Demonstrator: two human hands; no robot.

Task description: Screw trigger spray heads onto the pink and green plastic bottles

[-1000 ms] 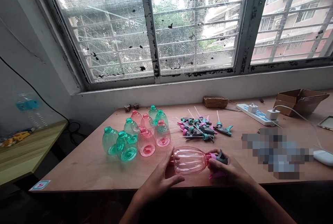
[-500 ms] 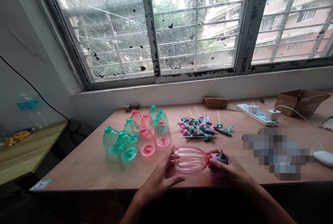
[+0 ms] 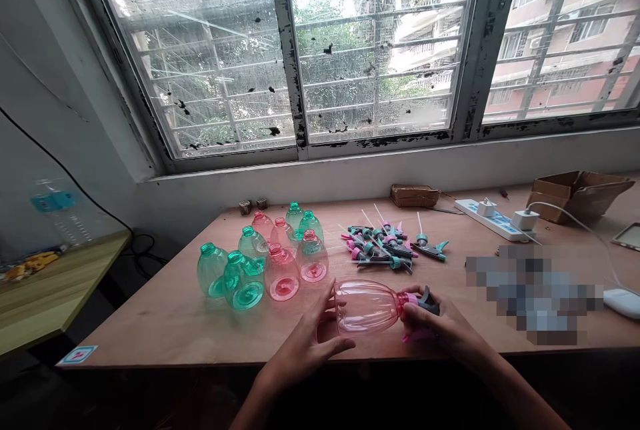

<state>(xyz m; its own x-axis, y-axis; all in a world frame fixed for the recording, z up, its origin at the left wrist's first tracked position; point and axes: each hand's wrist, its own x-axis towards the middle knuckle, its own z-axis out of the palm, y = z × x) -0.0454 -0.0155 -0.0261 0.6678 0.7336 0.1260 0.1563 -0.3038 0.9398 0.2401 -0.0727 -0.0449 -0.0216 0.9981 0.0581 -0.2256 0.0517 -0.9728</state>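
Note:
A clear pink spray bottle lies on its side near the front edge of the wooden table. My left hand cups its base, fingers wrapped round it. My right hand grips the pink and grey trigger sprayer head fitted at the bottle's neck. Behind the bottle lies a pile of loose trigger sprayer heads in pink, teal and grey. To the left stand several empty green and pink bottles without heads.
A power strip with plugged chargers, a small brown box and an open cardboard box sit along the back right. A white mouse lies at the right edge. A second table stands at left.
The bottle has shifted very slightly in my hands; both hands stay where they were, holding it.

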